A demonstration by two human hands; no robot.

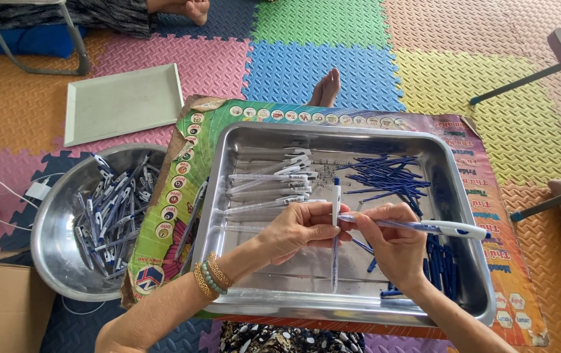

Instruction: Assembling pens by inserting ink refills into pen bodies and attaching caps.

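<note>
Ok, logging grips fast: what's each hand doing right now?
Left hand: closed on upright pen.
Right hand: closed on sideways pen.

The person's arms are bare, without sleeves. The left wrist, at lower centre-left of the frame, wears stacked bracelets (pixel 210 277): gold bangles and pale green beads.

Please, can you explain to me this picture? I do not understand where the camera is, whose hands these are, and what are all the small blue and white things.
The camera sits on a person's head and looks down, so both hands are that person's own. The left hand holds one pen upright; the right hand holds a second pen lying sideways. Beneath is a steel tray on a printed board, holding clear barrels and blue refills. A round metal bowl on the left contains finished pens. The floor is coloured foam mats.
</note>
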